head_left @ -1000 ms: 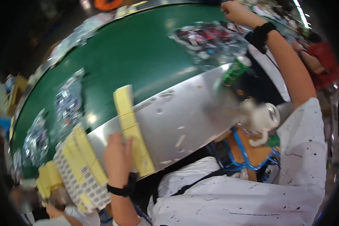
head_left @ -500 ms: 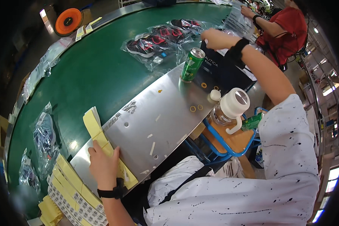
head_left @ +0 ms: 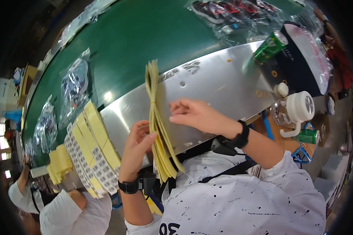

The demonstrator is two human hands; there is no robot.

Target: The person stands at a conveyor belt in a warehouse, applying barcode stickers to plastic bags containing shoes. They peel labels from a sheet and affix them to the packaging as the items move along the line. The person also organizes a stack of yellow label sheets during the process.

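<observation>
Banded yellow paper-strip bundle (head_left: 153,111), crossing near edge of silver metal counter (head_left: 219,84).
My left hand (head_left: 138,138) pinches it; right hand (head_left: 189,113), half-curled, just apart; open metal rightward; dark-printed white label sheets (head_left: 77,158) at left, text illegible.

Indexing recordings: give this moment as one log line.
left hand: holding yellow strip bundle | right hand: beside bundle, not touching | on metal worktop: green can
</observation>
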